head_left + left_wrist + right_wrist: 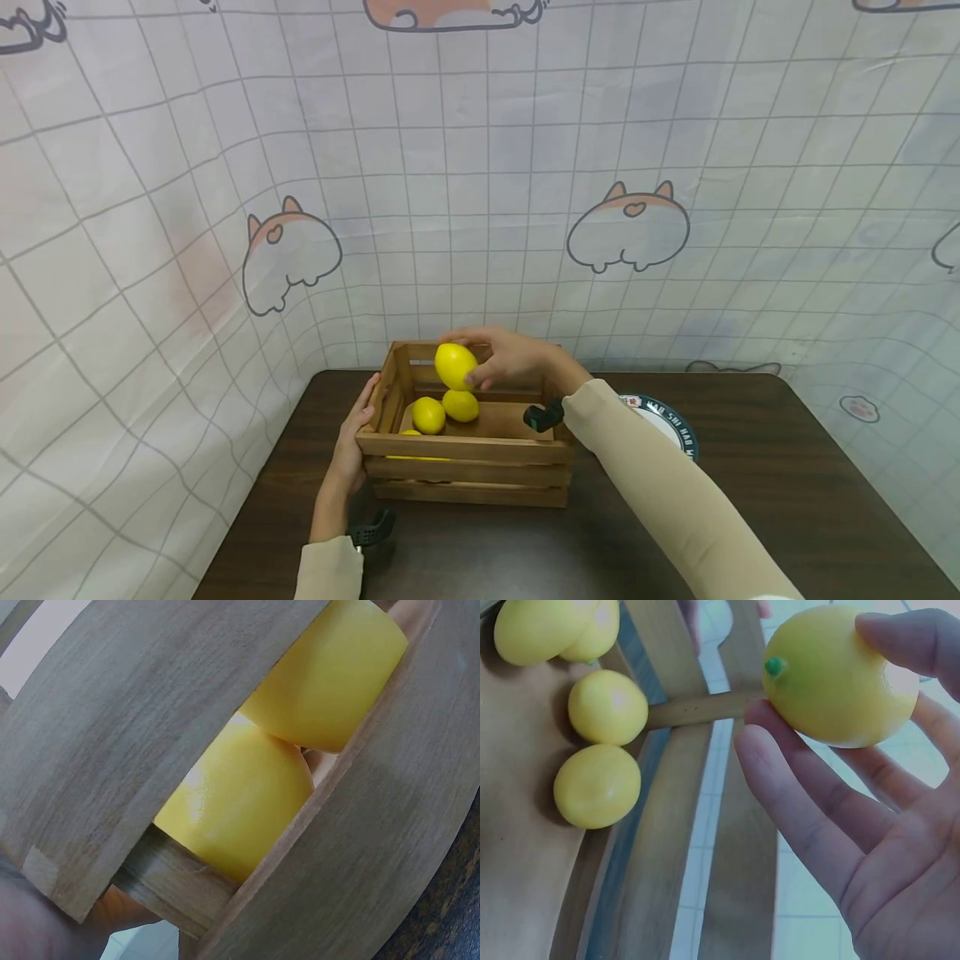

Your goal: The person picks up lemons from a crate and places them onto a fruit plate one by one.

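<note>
My right hand (513,357) pinches a yellow lemon (455,367) between thumb and fingers, above the wooden crate (468,451). The green tip of this lemon (840,679) shows in the right wrist view. Inside the crate, more lemons lie toward its left part, among them one lemon (428,415) near the front slat and another lemon (461,406) just behind it. My left hand (349,442) lies along the crate's left outer side with its fingers extended. Through the slat gap in the left wrist view, two lemons (240,799) show against each other.
A round plate (678,423) with a dark lettered rim stands on the dark table (780,483) right of the crate, partly behind my right forearm. A patterned cloth (480,183) hangs behind the table and along its left side.
</note>
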Demonstrator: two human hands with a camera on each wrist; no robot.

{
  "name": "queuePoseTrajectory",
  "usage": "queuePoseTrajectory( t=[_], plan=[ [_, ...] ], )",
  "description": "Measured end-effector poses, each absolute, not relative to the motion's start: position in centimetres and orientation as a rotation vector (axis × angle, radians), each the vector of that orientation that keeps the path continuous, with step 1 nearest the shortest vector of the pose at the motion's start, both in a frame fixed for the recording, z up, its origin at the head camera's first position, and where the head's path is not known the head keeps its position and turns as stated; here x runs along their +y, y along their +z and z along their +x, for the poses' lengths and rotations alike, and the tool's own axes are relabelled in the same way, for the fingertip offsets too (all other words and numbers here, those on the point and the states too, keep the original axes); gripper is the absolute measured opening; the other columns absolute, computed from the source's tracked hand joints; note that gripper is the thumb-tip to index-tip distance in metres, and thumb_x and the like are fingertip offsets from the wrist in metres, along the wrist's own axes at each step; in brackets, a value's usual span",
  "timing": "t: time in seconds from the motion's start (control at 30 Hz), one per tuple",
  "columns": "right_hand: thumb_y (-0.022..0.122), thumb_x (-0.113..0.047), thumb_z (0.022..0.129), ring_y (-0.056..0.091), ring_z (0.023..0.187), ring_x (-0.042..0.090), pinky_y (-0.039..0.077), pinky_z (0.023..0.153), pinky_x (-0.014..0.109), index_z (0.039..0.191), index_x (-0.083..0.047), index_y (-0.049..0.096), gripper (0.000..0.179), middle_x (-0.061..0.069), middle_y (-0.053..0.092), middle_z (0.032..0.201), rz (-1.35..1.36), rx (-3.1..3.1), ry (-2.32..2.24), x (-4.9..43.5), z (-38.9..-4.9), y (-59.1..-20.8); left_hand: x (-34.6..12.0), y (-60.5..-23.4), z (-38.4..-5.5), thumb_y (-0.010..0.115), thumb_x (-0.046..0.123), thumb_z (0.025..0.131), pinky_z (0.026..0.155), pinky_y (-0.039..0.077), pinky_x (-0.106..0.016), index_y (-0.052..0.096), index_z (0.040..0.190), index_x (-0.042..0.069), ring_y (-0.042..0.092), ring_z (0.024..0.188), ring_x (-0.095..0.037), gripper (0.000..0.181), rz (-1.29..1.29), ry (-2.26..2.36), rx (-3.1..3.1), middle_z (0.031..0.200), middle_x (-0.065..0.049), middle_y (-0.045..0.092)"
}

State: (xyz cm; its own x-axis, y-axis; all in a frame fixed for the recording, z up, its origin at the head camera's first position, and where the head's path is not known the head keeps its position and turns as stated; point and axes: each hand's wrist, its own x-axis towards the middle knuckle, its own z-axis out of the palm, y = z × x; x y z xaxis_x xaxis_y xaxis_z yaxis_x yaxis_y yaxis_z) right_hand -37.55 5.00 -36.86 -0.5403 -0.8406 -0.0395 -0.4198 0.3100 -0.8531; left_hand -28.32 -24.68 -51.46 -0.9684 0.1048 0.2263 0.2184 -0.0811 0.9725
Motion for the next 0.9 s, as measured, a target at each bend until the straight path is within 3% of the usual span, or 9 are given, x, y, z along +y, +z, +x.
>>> queuePoseTrajectory(
  t=[0.47, 0.63, 0.9],
  plan=[
    [0.071, -0.011, 0.093, 0.069, 0.106, 0.028, 0.061, 0.084, 0.045, 0.158, -0.02, 0.039, 0.072, 0.017, 0.049, 0.146, -1.1, 2.094, -1.305, 6.6, -36.2, -36.6, -24.7, -51.5, -28.3, 0.029, 0.029, 0.108, 0.12, 0.004, -0.072, 0.02, 0.165, 0.028, 0.008, 0.158, -0.036, 0.058, -0.368, -2.229, -2.072, 0.173, -0.003, 0.011],
    [0.072, -0.011, 0.092, 0.072, 0.1, 0.027, 0.061, 0.082, 0.047, 0.157, -0.019, 0.041, 0.072, 0.018, 0.051, 0.145, -1.118, 2.112, -1.351, 7.3, -35.7, -36.7, -24.7, -51.5, -28.3, 0.029, 0.028, 0.108, 0.12, 0.003, -0.072, 0.018, 0.166, 0.025, 0.009, 0.157, -0.036, 0.059, -0.371, -2.228, -2.07, 0.173, -0.004, 0.011],
    [0.071, -0.009, 0.092, 0.071, 0.104, 0.029, 0.061, 0.085, 0.047, 0.157, -0.019, 0.04, 0.073, 0.02, 0.046, 0.148, -1.053, 2.101, -1.477, 9.1, -34.7, -37.0, -24.7, -51.6, -28.4, 0.03, 0.029, 0.107, 0.12, 0.004, -0.072, 0.018, 0.166, 0.023, 0.009, 0.157, -0.037, 0.06, -0.364, -2.222, -2.07, 0.173, -0.004, 0.012]
  ],
)
